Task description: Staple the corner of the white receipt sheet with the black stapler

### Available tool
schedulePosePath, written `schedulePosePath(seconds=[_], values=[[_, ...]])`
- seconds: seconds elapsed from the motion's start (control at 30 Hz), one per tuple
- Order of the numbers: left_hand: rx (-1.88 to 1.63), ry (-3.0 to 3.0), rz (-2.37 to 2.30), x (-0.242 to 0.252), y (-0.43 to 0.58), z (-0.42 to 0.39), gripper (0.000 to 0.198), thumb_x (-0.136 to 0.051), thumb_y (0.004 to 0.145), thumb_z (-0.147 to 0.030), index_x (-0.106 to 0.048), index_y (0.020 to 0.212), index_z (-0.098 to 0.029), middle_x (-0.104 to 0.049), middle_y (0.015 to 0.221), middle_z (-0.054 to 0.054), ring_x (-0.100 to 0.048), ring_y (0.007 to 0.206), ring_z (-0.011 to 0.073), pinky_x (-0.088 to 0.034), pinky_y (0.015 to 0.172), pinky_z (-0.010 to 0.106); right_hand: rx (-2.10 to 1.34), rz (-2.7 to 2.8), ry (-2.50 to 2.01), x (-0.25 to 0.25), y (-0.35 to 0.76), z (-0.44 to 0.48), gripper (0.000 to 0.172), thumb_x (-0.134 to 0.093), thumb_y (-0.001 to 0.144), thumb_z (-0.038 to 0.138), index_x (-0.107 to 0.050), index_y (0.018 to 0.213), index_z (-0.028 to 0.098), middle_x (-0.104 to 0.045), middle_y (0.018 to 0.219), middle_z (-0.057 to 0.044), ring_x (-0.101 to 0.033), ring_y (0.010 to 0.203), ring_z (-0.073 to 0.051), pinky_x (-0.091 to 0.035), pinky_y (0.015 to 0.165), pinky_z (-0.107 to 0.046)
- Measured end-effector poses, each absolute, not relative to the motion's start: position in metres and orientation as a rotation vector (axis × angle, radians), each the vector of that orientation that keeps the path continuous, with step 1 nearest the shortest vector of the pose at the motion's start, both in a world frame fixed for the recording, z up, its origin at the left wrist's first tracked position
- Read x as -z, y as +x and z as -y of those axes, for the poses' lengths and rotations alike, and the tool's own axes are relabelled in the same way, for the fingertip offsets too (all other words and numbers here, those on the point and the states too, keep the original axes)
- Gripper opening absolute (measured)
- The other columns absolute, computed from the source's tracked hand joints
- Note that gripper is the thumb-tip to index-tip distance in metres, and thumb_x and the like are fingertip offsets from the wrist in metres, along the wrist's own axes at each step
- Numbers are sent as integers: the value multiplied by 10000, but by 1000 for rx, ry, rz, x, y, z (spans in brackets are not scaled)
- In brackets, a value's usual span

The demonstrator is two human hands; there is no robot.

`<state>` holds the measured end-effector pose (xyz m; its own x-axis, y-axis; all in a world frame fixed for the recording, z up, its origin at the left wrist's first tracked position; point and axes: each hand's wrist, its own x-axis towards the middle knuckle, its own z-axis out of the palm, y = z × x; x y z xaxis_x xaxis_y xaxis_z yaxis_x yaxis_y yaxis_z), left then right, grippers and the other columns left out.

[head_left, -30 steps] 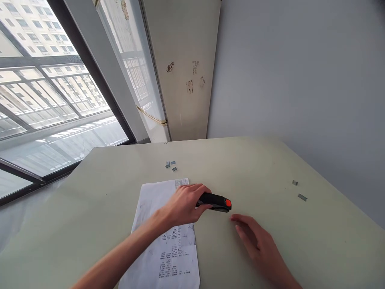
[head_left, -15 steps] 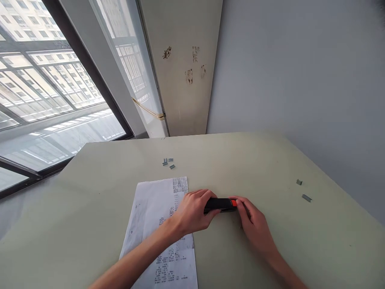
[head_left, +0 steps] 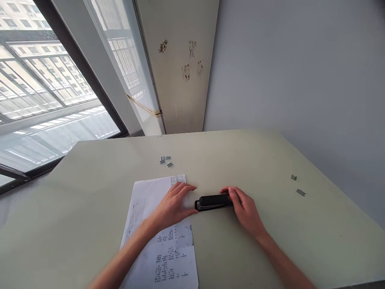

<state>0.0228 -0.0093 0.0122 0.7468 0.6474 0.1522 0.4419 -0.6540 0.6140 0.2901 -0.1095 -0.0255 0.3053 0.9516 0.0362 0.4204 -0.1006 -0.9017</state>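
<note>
A black stapler point(head_left: 213, 202) lies on the pale green table point(head_left: 255, 160), just right of a printed sheet of paper point(head_left: 156, 224). My right hand point(head_left: 244, 208) is closed on the stapler's right end, covering its orange tip. My left hand point(head_left: 174, 202) lies flat and open on the upper right part of the paper, its fingertips just left of the stapler and apart from it.
Loose strips of staples point(head_left: 165, 160) lie beyond the paper, and two more staple pieces point(head_left: 297, 186) lie at the right of the table. A grey wall point(head_left: 300, 72) runs along the right, a window point(head_left: 45, 92) to the left.
My left hand let go of the stapler and moved left onto the paper. My right hand came in from the right and took hold of the stapler's orange end.
</note>
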Motion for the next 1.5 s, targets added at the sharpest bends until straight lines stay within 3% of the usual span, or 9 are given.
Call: schedulePosePath(seconds=[0.23,0.47,0.6,0.77,0.87,1.0,1.27,1.5], values=[[-518,2400,-1108,-16,-23,-1,382,-617,1025,-493,-583,1359,-311,-642,1392,49,-563,1323,293,-510,1087,491,-794,1231,-1687,22,288,112,523,-382,1080,625,-751,1128,258,-768,1219,-73,-704,1033,-242,-549,919,-346],[-607,2383,-1474,-13,-43,-55,351,-526,1028,-502,-623,1245,-243,-693,1160,82,-642,1135,285,-521,1019,464,-825,1210,-1671,22,287,114,508,-403,1075,624,-746,1146,256,-765,1238,-75,-701,1081,-252,-528,956,-354],[-592,2336,-1615,-7,-45,-97,453,-606,958,-530,-594,1295,-228,-641,1244,102,-659,1114,293,-525,1014,466,-814,1214,-1652,21,287,113,506,-400,1074,622,-744,1138,257,-770,1217,-78,-708,1055,-253,-534,930,-354],[-458,2317,-1667,1,-32,-122,752,-693,842,-723,-540,1384,-225,-564,1382,128,-711,993,258,-589,865,400,-788,1238,-1641,22,287,112,508,-390,1077,613,-745,1123,253,-772,1202,-89,-707,1047,-263,-539,932,-372],[-404,2381,-1683,7,-16,-124,817,-651,846,-786,-526,1414,-213,-528,1415,157,-705,1012,297,-576,875,436,-771,1242,-1636,22,287,111,507,-394,1074,611,-746,1116,249,-772,1196,-95,-707,1040,-264,-548,928,-373],[-398,2497,-1681,11,3,-128,690,-531,948,-757,-560,1347,-195,-569,1316,164,-685,1063,353,-536,916,480,-774,1244,-1630,23,288,110,503,-391,1078,603,-746,1105,248,-772,1192,-93,-713,1040,-258,-555,926,-365],[-340,2683,-1474,8,10,-138,372,-432,1074,-556,-605,1134,-232,-650,1092,81,-698,873,264,-507,738,365,-784,1257,-1622,28,289,110,490,-389,1081,593,-742,1093,254,-765,1221,-95,-722,1051,-261,-566,938,-375],[-480,2667,-1515,16,8,-128,393,-403,1089,-559,-643,1127,-249,-598,1164,80,-658,759,207,-499,714,357,-775,1284,-1627,28,290,110,489,-380,1088,583,-742,1125,257,-761,1228,-88,-710,1081,-257,-548,965,-375]])
